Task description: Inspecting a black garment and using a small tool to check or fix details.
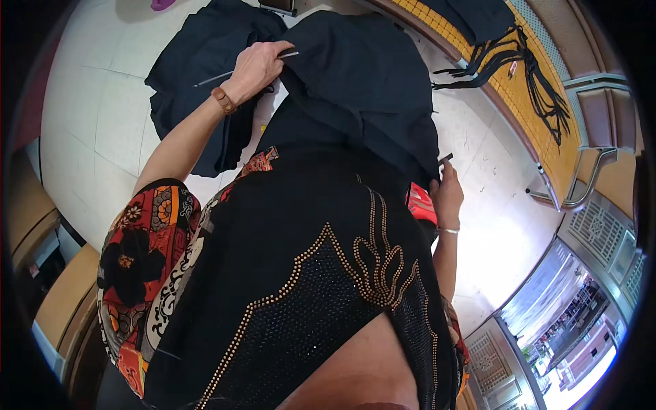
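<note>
My left hand [259, 66] is closed on a slim grey tool [212, 79]; its thin end sticks out behind the hand and a flat end past the fingertips. I cannot tell its exact kind. Under those fingertips lies the upper left edge of a black cloth piece [369, 66], spread across my knees. My right hand [448, 195] is at the cloth's lower right edge, fingers bent around a small dark strip [446, 159], perhaps part of the cloth. Beside that hand shows a red item with white markings [423, 202]. More black cloth [205, 92] lies bunched to the left.
On the right, a bench with a yellow woven mat [533, 107] bears black cloth strips [548, 102] hanging in a tangle. Pale floor tiles [102, 102] show on both sides, with thread scraps at right. Wooden furniture [66, 302] stands at left, an open doorway [574, 318] at lower right.
</note>
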